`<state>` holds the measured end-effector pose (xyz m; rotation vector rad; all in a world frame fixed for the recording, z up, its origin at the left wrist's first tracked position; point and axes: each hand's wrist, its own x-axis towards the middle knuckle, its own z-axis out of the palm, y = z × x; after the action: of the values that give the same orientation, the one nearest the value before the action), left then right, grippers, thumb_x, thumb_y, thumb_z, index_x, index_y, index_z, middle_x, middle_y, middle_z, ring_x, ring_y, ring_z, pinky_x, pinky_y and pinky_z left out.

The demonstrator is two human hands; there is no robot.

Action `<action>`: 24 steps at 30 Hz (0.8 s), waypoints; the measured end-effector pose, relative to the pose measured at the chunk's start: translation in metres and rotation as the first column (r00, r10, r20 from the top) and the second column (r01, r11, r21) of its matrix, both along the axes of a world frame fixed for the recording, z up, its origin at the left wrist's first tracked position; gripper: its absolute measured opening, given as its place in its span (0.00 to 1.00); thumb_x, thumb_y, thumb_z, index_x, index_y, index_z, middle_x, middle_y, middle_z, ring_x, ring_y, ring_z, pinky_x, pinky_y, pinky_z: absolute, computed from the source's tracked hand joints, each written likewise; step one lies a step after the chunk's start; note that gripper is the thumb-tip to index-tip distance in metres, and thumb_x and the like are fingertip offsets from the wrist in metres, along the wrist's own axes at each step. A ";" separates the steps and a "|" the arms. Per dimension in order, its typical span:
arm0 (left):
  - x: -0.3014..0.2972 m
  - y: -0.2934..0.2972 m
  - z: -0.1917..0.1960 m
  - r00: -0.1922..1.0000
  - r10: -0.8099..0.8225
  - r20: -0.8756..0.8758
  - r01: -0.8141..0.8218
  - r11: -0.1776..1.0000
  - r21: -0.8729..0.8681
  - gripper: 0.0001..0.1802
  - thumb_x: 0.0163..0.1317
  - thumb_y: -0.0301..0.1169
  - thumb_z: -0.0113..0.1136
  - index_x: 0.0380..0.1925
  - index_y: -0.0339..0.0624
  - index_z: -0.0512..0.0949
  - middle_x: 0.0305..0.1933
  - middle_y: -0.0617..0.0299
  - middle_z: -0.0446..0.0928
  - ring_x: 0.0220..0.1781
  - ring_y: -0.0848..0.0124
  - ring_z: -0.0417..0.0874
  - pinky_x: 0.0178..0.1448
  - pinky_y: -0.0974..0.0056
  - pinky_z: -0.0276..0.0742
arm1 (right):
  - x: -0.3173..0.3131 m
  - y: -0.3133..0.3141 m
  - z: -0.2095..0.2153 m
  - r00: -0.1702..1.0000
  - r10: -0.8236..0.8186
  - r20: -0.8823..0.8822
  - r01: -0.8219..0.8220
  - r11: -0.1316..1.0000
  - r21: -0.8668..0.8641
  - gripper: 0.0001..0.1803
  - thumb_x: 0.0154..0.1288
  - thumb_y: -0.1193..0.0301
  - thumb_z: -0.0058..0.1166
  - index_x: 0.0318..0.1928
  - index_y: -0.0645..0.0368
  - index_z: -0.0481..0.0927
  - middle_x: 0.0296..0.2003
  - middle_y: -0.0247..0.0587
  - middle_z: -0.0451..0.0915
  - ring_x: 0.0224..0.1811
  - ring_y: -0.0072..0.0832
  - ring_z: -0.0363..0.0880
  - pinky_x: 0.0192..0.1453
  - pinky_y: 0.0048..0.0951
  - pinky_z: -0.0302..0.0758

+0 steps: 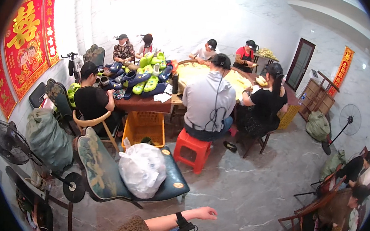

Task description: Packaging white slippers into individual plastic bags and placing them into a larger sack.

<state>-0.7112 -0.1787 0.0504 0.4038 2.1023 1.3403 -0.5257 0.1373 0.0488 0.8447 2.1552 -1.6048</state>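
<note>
Stretches the left hand (206, 213) rightward at the bottom centre of the frame, with fingers loosely bent and close together; cannot tell whether gripping something small in the palm. Wears a black strap (181, 220) at the wrist. Has the right hand out of view; cannot tell its state. Comes nearest, without touching, to a bulging white plastic bag (142, 171), up and left on the dark chair seat (173, 169) at lower centre left. Has bare grey floor (248, 198) to the right, up to the red stool (193, 153) mid-frame and across to the wooden chairs (300, 222) at lower right. Shows pale, blurred contents through the bag. Shows a yellow crate (145, 120) at centre left, with something dark near its front edge, too small to identify, and a full grey-green sack (48, 139) at the left, with contents hidden
</note>
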 end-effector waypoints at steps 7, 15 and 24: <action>-0.089 0.070 0.055 0.995 0.090 -0.039 -0.089 0.995 0.044 0.25 0.62 0.45 0.60 0.55 0.44 0.75 0.47 0.57 0.82 0.49 0.65 0.81 0.54 0.62 0.75 | -0.010 0.175 -0.112 0.996 -0.089 -0.004 0.089 0.992 0.086 0.17 0.63 0.63 0.59 0.47 0.60 0.79 0.27 0.33 0.79 0.21 0.22 0.72 0.25 0.24 0.69; -0.187 0.092 0.019 0.973 0.224 0.060 -0.227 0.972 0.052 0.24 0.62 0.45 0.60 0.54 0.45 0.76 0.48 0.57 0.82 0.48 0.66 0.82 0.55 0.62 0.75 | -0.170 0.208 -0.056 0.991 -0.136 -0.008 0.136 0.990 -0.021 0.17 0.64 0.65 0.57 0.48 0.64 0.78 0.35 0.38 0.80 0.31 0.25 0.76 0.32 0.28 0.75; -0.410 0.173 0.002 0.911 0.404 0.078 -0.409 0.910 0.070 0.24 0.61 0.44 0.62 0.53 0.43 0.77 0.46 0.57 0.82 0.48 0.68 0.81 0.53 0.63 0.76 | -0.387 0.331 -0.086 0.963 0.267 -0.043 -0.223 0.874 0.433 0.22 0.62 0.62 0.59 0.45 0.71 0.79 0.37 0.52 0.83 0.38 0.33 0.79 0.44 0.36 0.75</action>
<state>-1.1211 -0.0052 0.0526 -0.0535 2.1575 1.6564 -0.9123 0.4679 -0.0375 0.5740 2.6153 -1.0897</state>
